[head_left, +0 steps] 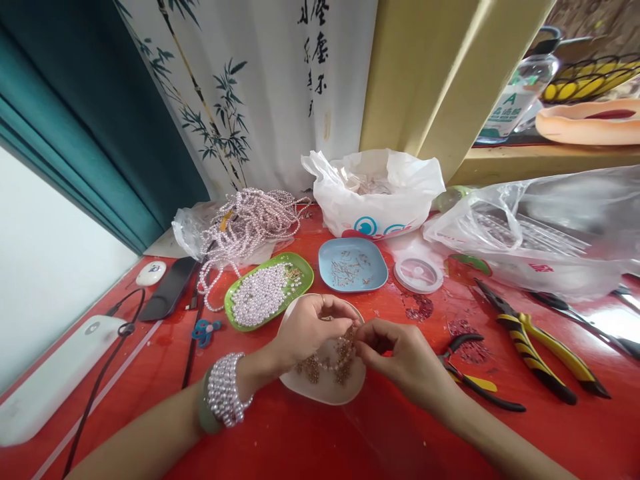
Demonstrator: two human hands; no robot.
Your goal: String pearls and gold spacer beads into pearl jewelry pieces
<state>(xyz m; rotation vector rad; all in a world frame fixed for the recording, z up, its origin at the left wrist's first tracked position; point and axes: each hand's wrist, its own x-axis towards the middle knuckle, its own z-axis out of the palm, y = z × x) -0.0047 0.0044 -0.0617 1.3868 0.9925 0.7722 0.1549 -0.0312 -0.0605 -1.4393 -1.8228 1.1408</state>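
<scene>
Over a white plate [330, 396], my left hand [315, 330] and my right hand [395, 343] meet with their fingertips pinched close together. Between them is a thin beaded strand [344, 357], gold and pale pink, hanging down into the plate; the exact spot where the fingers grip it is partly hidden. Small gold pieces [311, 368] lie in heaps on that plate. Wound around my left wrist are several rows of pearl beads [228, 390]. Just behind the left hand sits a green tray [307, 267] with loose white-pink pearl beads [260, 293] and a few gold bits.
A blue tray [367, 280] holds small metal bits. Pearl strands [255, 220] are piled at the back left, near a white plastic bag [375, 200]. Cutting pliers [463, 373] and yellow-black long-nose pliers [530, 340] lie right. A phone [170, 288] and cabled white power bank [65, 373] lie left.
</scene>
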